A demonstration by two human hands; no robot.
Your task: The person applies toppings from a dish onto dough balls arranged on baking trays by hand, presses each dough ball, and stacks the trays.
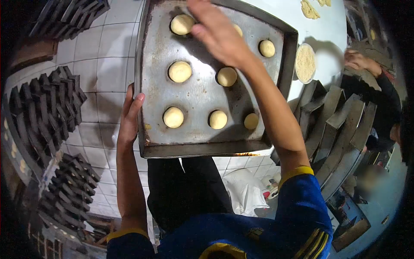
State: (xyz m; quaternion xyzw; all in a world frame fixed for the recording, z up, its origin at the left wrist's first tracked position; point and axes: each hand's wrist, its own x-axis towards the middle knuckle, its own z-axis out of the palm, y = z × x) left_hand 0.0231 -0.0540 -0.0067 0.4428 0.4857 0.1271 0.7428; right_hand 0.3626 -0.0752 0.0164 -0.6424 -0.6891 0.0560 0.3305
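Tray point(198, 97) sits at least partly on the white surface point(330, 26), seems to overhang leftward. Could tip if the left hand point(130, 114), grasping its left wall, slips. Dough balls point(180, 71) could dent under the right hand point(217, 36), fingers loose above them, contact unclear. Tray's scuffed, brown-stained; balls pale, round, spaced apart. Crumb bowl point(305, 63) just beside.

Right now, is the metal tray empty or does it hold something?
Not empty: pale round dough balls sit spaced across the metal tray, one partly hidden by the right hand.
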